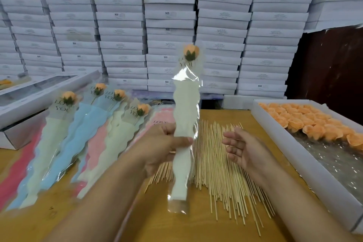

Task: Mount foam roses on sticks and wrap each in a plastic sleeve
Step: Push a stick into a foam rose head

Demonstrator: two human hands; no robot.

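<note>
My left hand grips a cream plastic sleeve upright over the table, thumb across its front. Inside the sleeve's top sits an orange foam rose on a stick. My right hand hovers open just right of the sleeve, palm facing left, holding nothing. Under both hands lies a spread pile of wooden sticks. At the right a white tray holds several loose orange foam roses.
Several wrapped roses in cream and blue sleeves lie fanned on the left over pink sleeves. An open white box stands far left. Stacked white boxes wall off the back of the wooden table.
</note>
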